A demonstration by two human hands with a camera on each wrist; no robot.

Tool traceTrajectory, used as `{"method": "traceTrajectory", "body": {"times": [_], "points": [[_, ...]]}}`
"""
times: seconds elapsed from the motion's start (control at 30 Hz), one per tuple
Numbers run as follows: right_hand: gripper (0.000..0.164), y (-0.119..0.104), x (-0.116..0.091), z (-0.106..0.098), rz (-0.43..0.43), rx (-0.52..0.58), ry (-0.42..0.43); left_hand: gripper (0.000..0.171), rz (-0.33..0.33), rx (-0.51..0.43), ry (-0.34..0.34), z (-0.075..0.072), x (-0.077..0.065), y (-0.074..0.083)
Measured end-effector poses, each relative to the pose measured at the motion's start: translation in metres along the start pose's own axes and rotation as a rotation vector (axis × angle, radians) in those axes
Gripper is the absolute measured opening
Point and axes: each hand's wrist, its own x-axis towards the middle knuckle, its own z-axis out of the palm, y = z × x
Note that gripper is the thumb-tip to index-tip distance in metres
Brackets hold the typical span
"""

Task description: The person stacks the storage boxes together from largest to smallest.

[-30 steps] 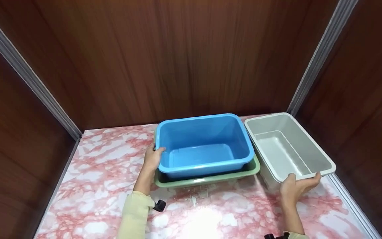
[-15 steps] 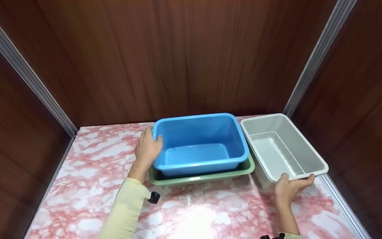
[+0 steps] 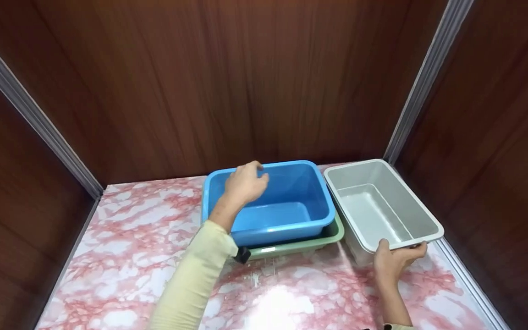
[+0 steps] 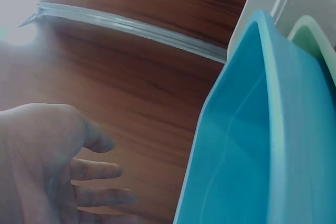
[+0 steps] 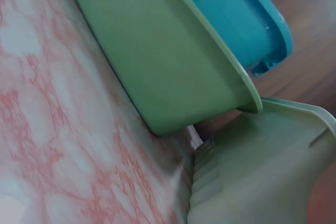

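Observation:
My left hand (image 3: 245, 184) hovers over the blue plastic bin (image 3: 282, 234), fingers loose and holding nothing. The left wrist view shows the same hand (image 4: 44, 166) with spread fingers, apart from the bin's rim. That blue bin sits inside a green bin (image 3: 291, 248), whose front rim sticks out below it. To the right, a grey bin (image 3: 410, 197) stands lengthwise. My right hand (image 3: 392, 266) grips its near rim, thumb on top and fingers underneath. In the right wrist view, the grey bin's ribbed side (image 5: 252, 166) stands close to the green bin's end (image 5: 173, 77).
A pink-and-white marbled tabletop (image 3: 122, 256) lies under the bins. Dark wood panels (image 3: 177, 91) enclose the back and both sides, joined by metal corner strips (image 3: 424, 87). The grey bin stands near the right panel, and the bins reach almost to the back one.
My left hand has let go of the blue bin's left rim and moved right and up over the bin. The right hand keeps its hold on the grey bin.

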Motion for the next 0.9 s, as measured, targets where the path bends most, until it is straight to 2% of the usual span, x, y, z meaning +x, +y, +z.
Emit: {"method": "traceTrajectory", "body": {"times": [0.23, 0.37, 0.57, 0.67, 0.83, 0.9], "points": [[0.087, 0.002, -0.002, -0.005, 0.022, 0.005, -0.023, 0.041, 0.045, 0.055, -0.113, 0.008, 0.017, 0.031], [0.087, 0.001, -0.001, -0.006, 0.029, 0.029, -0.024, 0.042, 0.064, 0.093, -0.149, 0.014, 0.025, 0.047], [0.087, -0.005, 0.003, -0.005, 0.045, 0.115, -0.042, 0.044, 0.064, 0.091, -0.196, 0.027, 0.031, 0.064], [0.089, -0.008, 0.007, -0.007, 0.075, 0.165, -0.046, 0.044, 0.094, 0.101, -0.232, 0.036, 0.036, 0.072], [0.097, -0.011, 0.011, -0.013, 0.148, 0.133, -0.03, 0.042, 0.189, 0.142, -0.284, 0.053, 0.045, 0.084], [0.097, -0.012, 0.012, -0.014, 0.148, 0.158, -0.027, 0.04, 0.22, 0.152, -0.297, 0.061, 0.048, 0.09]]}}
